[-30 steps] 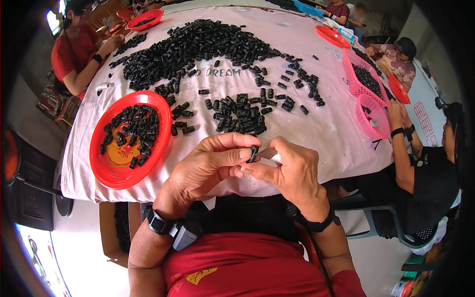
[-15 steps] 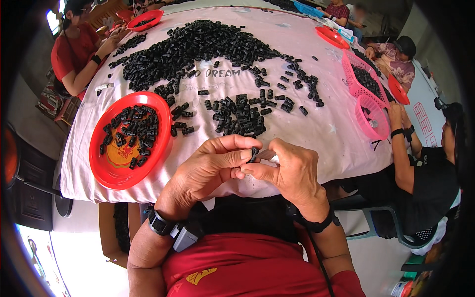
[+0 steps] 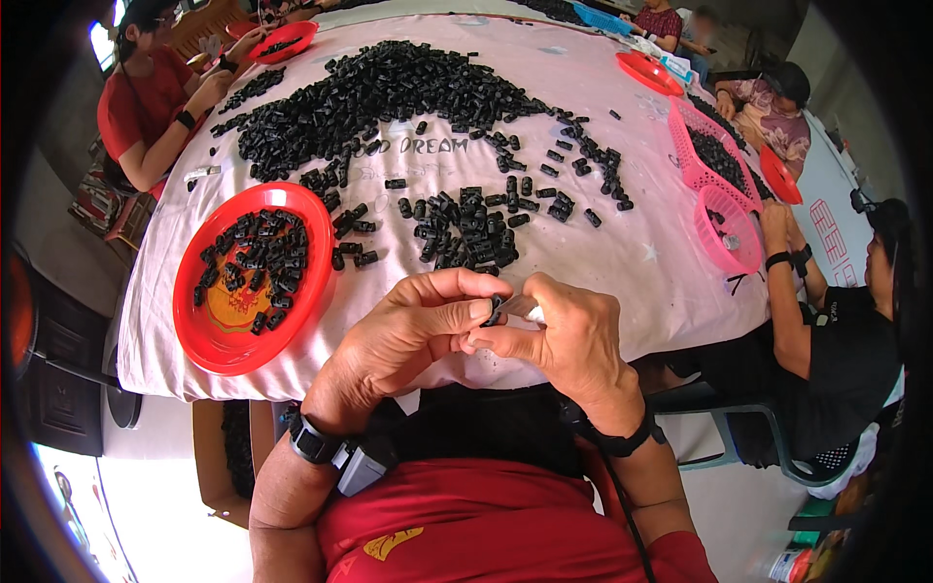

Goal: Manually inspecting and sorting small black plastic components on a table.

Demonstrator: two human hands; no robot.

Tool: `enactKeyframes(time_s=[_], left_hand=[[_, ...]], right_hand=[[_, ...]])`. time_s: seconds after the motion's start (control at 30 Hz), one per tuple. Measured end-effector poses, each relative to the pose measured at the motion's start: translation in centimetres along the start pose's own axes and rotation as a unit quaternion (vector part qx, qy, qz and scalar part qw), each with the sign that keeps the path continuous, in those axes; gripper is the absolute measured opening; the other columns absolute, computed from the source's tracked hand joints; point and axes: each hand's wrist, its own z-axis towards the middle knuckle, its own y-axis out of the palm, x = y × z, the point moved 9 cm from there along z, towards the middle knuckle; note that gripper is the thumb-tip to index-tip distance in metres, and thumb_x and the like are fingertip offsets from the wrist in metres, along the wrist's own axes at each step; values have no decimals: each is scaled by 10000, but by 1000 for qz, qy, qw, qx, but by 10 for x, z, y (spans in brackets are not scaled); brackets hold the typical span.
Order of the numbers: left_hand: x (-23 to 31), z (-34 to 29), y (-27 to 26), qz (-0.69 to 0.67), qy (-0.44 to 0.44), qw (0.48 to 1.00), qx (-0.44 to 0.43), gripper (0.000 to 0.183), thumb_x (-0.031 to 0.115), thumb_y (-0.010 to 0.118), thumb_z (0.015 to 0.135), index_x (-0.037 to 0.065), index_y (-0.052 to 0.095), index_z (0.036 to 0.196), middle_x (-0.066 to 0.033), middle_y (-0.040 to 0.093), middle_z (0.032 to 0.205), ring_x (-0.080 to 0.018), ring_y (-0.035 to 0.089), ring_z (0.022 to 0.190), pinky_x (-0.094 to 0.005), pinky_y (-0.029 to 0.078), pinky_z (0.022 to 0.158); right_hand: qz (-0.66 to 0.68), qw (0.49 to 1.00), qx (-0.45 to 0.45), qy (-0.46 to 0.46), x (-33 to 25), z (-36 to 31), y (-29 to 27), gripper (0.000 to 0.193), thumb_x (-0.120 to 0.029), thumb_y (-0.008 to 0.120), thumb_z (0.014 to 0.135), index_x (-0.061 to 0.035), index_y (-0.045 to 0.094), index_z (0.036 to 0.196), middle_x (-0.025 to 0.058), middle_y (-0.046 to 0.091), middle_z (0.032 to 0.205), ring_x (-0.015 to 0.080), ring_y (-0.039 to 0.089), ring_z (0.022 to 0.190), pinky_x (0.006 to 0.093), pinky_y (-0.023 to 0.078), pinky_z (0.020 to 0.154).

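My left hand [image 3: 406,325] pinches a small black plastic piece [image 3: 496,309] between thumb and fingertips, just past the table's near edge. Facing it, my right hand [image 3: 575,335] grips a thin blade-like tool [image 3: 522,307] with a whitish part, its tip against the black piece. The fingers hide most of both things. Beyond my hands lies a small heap of like black pieces [image 3: 466,228]. To the left, a red plate [image 3: 188,325] holds more of them over a yellow printed centre.
A large black pile [image 3: 369,97] spreads over the pale tablecloth [image 3: 622,291]. Pink baskets [image 3: 680,146] stand at the right, red plates [image 3: 649,74] farther off. Several people sit around the table, one in black [image 3: 846,340] close at my right. An open cardboard box [image 3: 209,457] is below left.
My hands stay together at nearly the same spot, with only slight finger movement. At the far left, a person's hand now reaches toward the far red plate.
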Motion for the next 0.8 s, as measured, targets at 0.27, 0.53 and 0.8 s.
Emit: enactKeyframes(time_s=[0.27, 0.53, 0.8], left_hand=[[-2, 1, -2, 0, -1, 1000, 2, 267, 82, 660, 892, 28, 644, 1154, -33, 668, 1017, -85, 613, 826, -225, 524, 737], [-3, 1, -2, 0, -2, 1000, 5, 266, 93, 658, 896, 31, 642, 1155, -22, 664, 1004, -80, 608, 818, -216, 518, 725], [-2, 0, -1, 8, 4, 1000, 6, 255, 91, 651, 902, 33, 645, 1150, -19, 664, 1005, -80, 608, 824, -213, 513, 717]], right_hand=[[-1, 1000, 12, -7, 2, -2, 2, 514, -548, 753, 720, -75, 553, 686, 57, 568, 559, 213, 591, 473, 334, 429, 420], [3, 1000, -5, 5, 6, -3, 5, 530, -559, 730, 743, -64, 550, 678, 72, 566, 557, 229, 594, 474, 347, 433, 422], [20, 999, -22, 25, 8, -3, 7, 524, -549, 726, 757, -56, 563, 683, 71, 568, 545, 228, 606, 481, 340, 441, 426]])
